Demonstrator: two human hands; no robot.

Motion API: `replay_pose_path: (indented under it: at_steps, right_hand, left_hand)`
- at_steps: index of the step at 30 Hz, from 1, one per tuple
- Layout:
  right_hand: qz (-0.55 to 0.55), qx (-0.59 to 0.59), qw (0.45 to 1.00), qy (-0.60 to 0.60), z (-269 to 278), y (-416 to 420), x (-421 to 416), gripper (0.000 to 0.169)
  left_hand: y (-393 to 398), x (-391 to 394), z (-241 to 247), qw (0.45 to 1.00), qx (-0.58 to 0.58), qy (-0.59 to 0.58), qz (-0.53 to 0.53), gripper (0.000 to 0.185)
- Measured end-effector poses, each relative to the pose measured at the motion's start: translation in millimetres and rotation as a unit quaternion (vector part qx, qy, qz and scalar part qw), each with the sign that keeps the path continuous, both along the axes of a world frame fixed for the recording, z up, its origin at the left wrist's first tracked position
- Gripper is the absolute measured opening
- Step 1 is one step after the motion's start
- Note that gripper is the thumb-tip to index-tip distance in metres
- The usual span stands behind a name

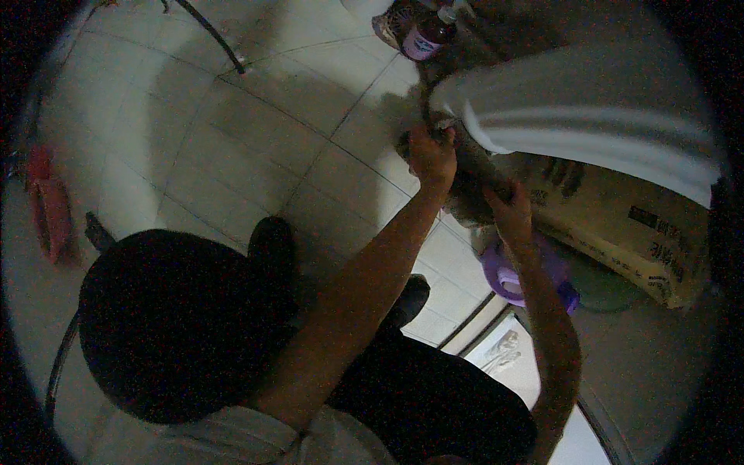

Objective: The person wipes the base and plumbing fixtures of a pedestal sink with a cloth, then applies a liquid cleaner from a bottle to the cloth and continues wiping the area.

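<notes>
In dim light, a dark, soft-looking item (pixel 475 168) lies between my hands beside the corner of a cardboard box; I cannot tell what it is. My left hand (pixel 433 157) is curled around its far end, close to the rounded edge of a pale cover (pixel 558 99). Lower and to the right, my right hand (pixel 512 212) pinches the item's near end between thumb and fingers. Shadow hides much of the item and the fingertips.
The cardboard box (pixel 616 215), bearing print, stands right of my hands. A purple plastic container (pixel 499 273) sits under my right forearm. A bottle with a light label (pixel 423 43) is at the top. A reddish object (pixel 49 209) lies far left on the tiled floor (pixel 273 139).
</notes>
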State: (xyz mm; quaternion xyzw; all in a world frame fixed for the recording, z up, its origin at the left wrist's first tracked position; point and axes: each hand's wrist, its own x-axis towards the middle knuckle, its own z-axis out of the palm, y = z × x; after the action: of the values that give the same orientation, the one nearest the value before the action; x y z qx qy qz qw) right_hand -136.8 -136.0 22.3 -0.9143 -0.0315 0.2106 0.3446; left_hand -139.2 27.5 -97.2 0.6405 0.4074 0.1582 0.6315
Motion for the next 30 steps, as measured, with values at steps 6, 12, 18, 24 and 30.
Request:
replay_pose_path:
  at_steps: [6, 12, 18, 24, 30]
  right_hand:
    - [0.018, -0.040, 0.999, 0.024, 13.4, 5.9, 17.0, 0.052]
    - [0.006, -0.021, 0.999, 0.050, 47.2, 33.6, 28.4, 0.063]
    - [-0.026, 0.036, 0.997, 0.065, 26.7, 83.4, 35.4, 0.056]
    - [-0.075, 0.019, 0.994, 0.082, 33.3, 116.7, 11.7, 0.045]
    - [-0.123, 0.041, 0.990, 0.064, 13.5, 41.7, -31.0, 0.044]
  left_hand:
    - [-5.2, -18.8, 13.0, 0.990, 0.027, -0.137, 0.020, 0.044]
    - [1.4, 20.4, 57.8, 0.991, 0.023, -0.048, 0.123, 0.032]
    - [47.3, 52.6, 34.2, 0.988, 0.029, -0.073, 0.135, 0.031]
    - [84.6, 43.0, 34.3, 0.989, 0.086, -0.094, 0.075, 0.027]
    - [10.0, 2.5, 42.9, 0.966, 0.220, -0.113, 0.076, 0.035]
